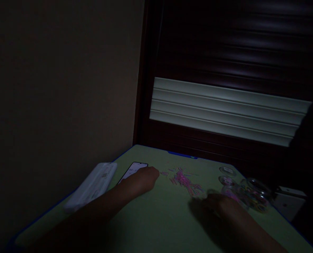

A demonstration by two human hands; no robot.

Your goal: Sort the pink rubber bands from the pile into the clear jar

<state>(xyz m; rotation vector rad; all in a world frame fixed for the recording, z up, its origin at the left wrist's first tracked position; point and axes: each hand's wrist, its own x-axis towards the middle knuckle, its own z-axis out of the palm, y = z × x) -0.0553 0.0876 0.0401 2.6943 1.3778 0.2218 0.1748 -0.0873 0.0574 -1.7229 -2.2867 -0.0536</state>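
Note:
A loose heap of small pink and pastel pieces [184, 180] lies on the pale green table [156, 218]. Left of the heap is my left hand [149, 177], its fingers curled closed near a few stray pieces; anything between the fingertips is too small to make out. My right hand [217, 203] is low over the table, right of and nearer than the heap, dark and blurred by motion, so its fingers and any contents are unclear. Just beyond it stand a small container with pink contents [230, 193] and a clear jar of colourful pieces [256, 198].
A phone [132, 170] lies partly behind my left forearm. Along the left edge rests a long whitish case [93, 186]. At the back right are a clear round lid [227, 171] and a small round container [226, 181]. A white box [289, 202] stands beyond the right edge.

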